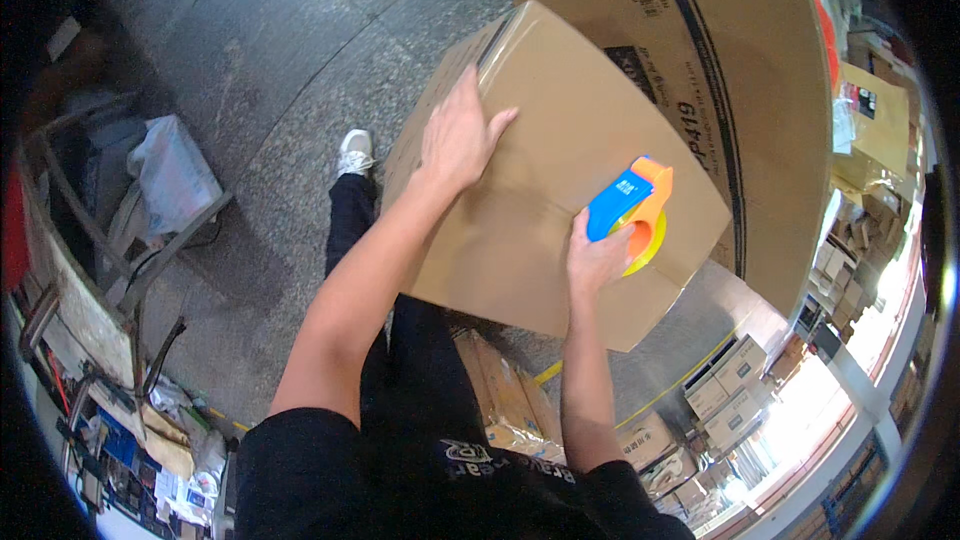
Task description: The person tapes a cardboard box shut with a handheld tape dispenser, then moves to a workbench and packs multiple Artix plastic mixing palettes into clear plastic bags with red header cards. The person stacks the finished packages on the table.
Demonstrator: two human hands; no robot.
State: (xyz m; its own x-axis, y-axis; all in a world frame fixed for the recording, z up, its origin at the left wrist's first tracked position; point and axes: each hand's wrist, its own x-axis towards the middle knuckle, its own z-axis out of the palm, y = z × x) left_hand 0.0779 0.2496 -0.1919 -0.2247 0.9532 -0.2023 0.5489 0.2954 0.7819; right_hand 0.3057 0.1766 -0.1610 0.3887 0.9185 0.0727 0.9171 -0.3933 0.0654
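Observation:
A large brown cardboard box (540, 160) stands in front of me, with a strip of clear tape (510, 32) along its far left edge. My left hand (462, 132) lies on the box near that left edge, its fingers stretched out and the thumb apart. In my right hand (598, 255) is a blue and orange tape dispenser (622, 202) with a yellow roll, held over the right part of the box face. The fingers wrap round its handle; some are hidden behind it.
A bigger printed carton (770, 120) stands behind and to the right. More cartons (728, 392) are stacked at the lower right, and another box (505, 390) is by my legs. On the left is a metal-framed cart (130, 230) with a plastic bag (178, 175).

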